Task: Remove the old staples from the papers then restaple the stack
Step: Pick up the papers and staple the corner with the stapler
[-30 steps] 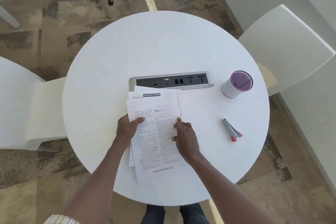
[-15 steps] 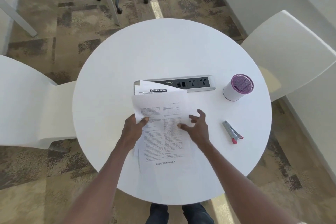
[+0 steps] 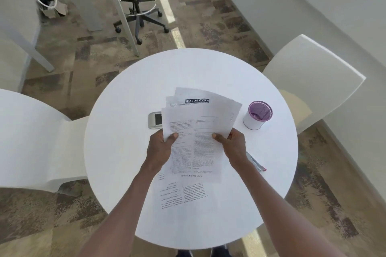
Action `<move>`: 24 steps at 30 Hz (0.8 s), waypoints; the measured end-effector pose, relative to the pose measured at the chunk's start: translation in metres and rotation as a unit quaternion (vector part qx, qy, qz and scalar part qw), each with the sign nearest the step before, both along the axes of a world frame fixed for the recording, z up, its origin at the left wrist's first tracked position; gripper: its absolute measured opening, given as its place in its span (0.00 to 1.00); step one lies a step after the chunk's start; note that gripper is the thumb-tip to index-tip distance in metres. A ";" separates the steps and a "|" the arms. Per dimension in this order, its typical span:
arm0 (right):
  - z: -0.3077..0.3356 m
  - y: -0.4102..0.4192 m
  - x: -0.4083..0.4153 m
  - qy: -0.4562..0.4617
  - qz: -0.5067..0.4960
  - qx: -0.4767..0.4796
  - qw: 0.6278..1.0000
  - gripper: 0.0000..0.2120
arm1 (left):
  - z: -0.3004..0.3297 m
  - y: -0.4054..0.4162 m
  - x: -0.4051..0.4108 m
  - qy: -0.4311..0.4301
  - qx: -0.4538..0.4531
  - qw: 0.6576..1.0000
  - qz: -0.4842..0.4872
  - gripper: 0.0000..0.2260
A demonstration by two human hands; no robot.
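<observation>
Paper stack (image 3: 198, 123), fanned, pinched at both side edges by my left hand (image 3: 159, 148) and right hand (image 3: 234, 146) for squaring; stapler (image 3: 255, 161) at four o'clock on bench (image 3: 125, 152).

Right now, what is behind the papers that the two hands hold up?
The papers cover most of the grey power socket strip; only its left end shows. The right hand and arm hide part of the stapler. On the table below, a reflection of the text shows.

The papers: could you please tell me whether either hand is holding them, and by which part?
Both hold the fanned papers: left hand grips the left edge, right hand the right edge, thumbs on top.
</observation>
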State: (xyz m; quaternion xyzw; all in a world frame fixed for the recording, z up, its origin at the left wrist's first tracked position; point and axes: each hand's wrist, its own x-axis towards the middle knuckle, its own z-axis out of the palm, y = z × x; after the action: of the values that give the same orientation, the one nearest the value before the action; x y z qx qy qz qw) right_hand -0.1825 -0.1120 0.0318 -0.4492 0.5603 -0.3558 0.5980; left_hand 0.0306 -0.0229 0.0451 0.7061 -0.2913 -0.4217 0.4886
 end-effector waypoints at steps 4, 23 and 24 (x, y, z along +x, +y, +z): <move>0.019 -0.003 0.003 0.073 -0.015 -0.090 0.993 0.09 | 0.016 -0.008 -0.018 -0.053 -0.019 0.997 0.045 0.09; -0.036 0.037 0.025 0.231 0.154 -0.007 0.961 0.04 | -0.044 0.046 0.001 -0.133 0.142 0.978 0.077 0.07; -0.042 0.040 0.025 0.248 0.148 0.004 0.957 0.02 | -0.050 0.047 -0.003 -0.145 0.159 0.975 0.057 0.06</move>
State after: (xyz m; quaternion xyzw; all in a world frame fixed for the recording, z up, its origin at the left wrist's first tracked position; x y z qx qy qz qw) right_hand -0.1577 -0.0716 -0.0102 -0.5993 0.6192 -0.1386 0.4881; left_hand 0.0279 0.0239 -0.0052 0.8438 -0.2477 -0.3271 0.3459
